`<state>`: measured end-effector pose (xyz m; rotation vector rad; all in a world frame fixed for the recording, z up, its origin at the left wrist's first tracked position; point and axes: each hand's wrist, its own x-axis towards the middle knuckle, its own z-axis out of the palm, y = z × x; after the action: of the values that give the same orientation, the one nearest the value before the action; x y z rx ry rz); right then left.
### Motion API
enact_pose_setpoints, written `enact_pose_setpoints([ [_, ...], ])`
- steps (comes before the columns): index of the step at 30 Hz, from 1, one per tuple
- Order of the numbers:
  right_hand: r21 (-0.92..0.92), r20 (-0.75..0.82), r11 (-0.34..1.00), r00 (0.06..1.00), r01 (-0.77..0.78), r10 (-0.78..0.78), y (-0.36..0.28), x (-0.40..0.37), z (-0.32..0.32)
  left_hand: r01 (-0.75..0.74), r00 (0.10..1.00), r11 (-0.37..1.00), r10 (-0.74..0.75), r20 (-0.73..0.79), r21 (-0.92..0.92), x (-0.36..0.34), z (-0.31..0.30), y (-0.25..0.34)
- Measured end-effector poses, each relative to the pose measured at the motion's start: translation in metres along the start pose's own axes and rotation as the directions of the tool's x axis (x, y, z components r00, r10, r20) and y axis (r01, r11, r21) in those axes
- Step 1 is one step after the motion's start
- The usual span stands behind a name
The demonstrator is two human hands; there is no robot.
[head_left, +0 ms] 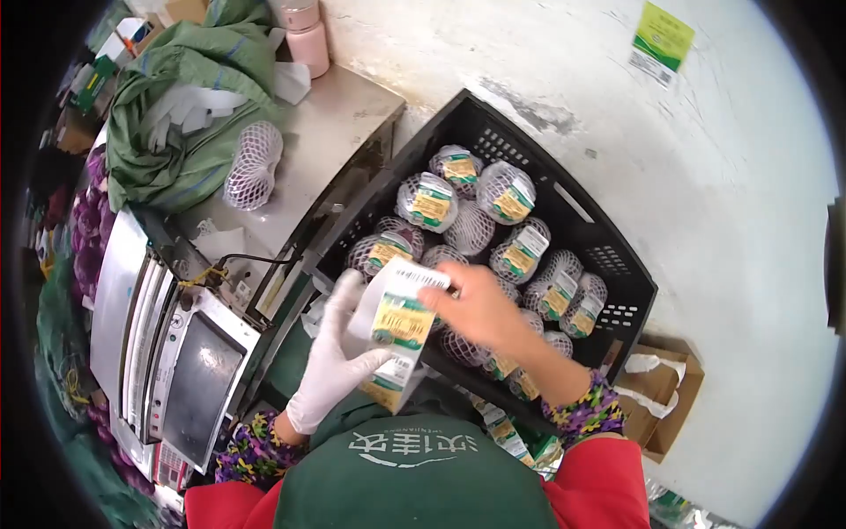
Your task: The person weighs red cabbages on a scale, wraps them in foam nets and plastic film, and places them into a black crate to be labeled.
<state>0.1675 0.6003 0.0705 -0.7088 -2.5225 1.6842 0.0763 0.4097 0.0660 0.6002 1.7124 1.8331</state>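
Note:
A strip of printed labels (pixel 401 326), green, yellow and white with barcodes, hangs between my two hands. My left hand (pixel 332 361), in a white glove, holds the strip's left side, thumb across its lower part. The bare right hand (pixel 471 304) pinches the strip's upper right corner. Below and beyond the hands stands a black crate (pixel 551 189) with several net-wrapped, purplish round items, many bearing the same kind of label, such as one (pixel 506 192) near the back. Both hands are over the crate's near left side and hide part of its contents.
A scale or wrapping machine (pixel 203 370) stands at left. Behind it, a metal table (pixel 352 115) bears a green sack (pixel 189 70), a net-wrapped item (pixel 254 166) and a pink bottle (pixel 307 44). An open cardboard box (pixel 692 388) is right of the crate, beside the wall.

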Motion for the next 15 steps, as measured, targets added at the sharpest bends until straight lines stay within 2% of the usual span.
enact_pose_setpoints([
  [1,0.033,0.019,0.997,0.997,-0.072,0.071,-0.017,-0.015,0.004,0.013,0.999,1.0,-0.013,0.045,0.0,0.001,0.002,0.008],
  [2,0.003,0.009,0.999,0.998,0.054,-0.054,-0.002,-0.026,0.018,0.027,0.996,1.0,-0.027,0.088,0.001,0.001,0.002,0.013],
  [3,-0.046,0.026,0.998,0.998,0.053,-0.051,-0.007,-0.035,0.022,0.062,0.982,0.983,-0.091,0.164,0.171,0.002,-0.006,0.005],
  [4,-0.093,0.044,0.994,0.998,0.053,-0.049,-0.013,-0.043,0.023,0.333,0.933,0.942,-0.337,0.126,0.048,-0.002,0.0,0.003],
  [6,-0.058,0.037,0.998,0.999,-0.011,0.013,-0.016,-0.051,0.023,0.397,0.908,0.918,-0.396,0.135,0.027,-0.008,-0.001,-0.007],
  [8,-0.005,-0.086,0.999,0.995,0.045,-0.045,-0.019,-0.055,0.017,0.401,0.891,0.915,-0.38,0.246,-0.04,-0.013,0.002,-0.015],
  [9,-0.073,-0.045,0.995,0.997,0.062,-0.065,-0.017,-0.056,0.01,0.268,0.927,0.963,-0.247,0.281,-0.037,-0.016,0.009,-0.021],
  [10,-0.073,-0.051,0.996,0.997,0.059,-0.063,-0.012,-0.057,0.004,0.386,0.902,0.908,-0.334,0.275,-0.164,-0.018,0.032,0.003],
  [11,-0.067,0.008,0.995,0.997,0.072,-0.072,-0.002,-0.057,-0.002,0.591,0.758,0.793,-0.481,0.441,-0.149,-0.021,0.024,0.008],
  [12,-0.061,0.067,0.994,0.994,0.086,-0.082,0.01,-0.055,-0.01,0.761,0.563,0.642,-0.583,0.587,-0.092,-0.027,0.015,0.01],
  [14,-0.07,-0.027,0.996,0.999,-0.047,0.045,0.045,-0.045,-0.039,0.734,0.594,0.674,-0.575,0.562,-0.085,-0.033,0.013,-0.01],
  [15,0.054,-0.13,0.987,0.979,-0.148,0.154,0.061,-0.044,-0.051,0.732,0.573,0.681,-0.632,0.522,0.02,-0.029,0.01,-0.01],
])
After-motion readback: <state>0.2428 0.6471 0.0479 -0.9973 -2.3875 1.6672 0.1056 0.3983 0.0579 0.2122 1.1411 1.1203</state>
